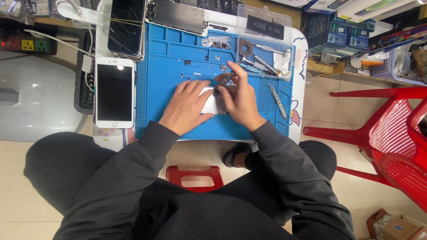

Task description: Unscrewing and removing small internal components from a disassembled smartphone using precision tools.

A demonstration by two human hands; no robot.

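Observation:
A silver phone body [212,105] lies on the blue repair mat [164,66], mostly covered by my hands. My left hand [187,106] rests flat on its left side, fingers spread, pressing it down. My right hand [240,100] sits over its right side and pinches a thin metal tool [226,79], whose tip touches the top edge of the phone. Small screws and parts [192,75] are scattered on the mat just beyond my fingers.
A white phone [114,92] with a dark screen lies left of the mat. A detached dark screen [126,27] and a display panel [178,16] lie at the back. Tweezers [278,101] and a clear tool tray [265,55] are at the right. Red plastic chairs [391,133] stand to the right.

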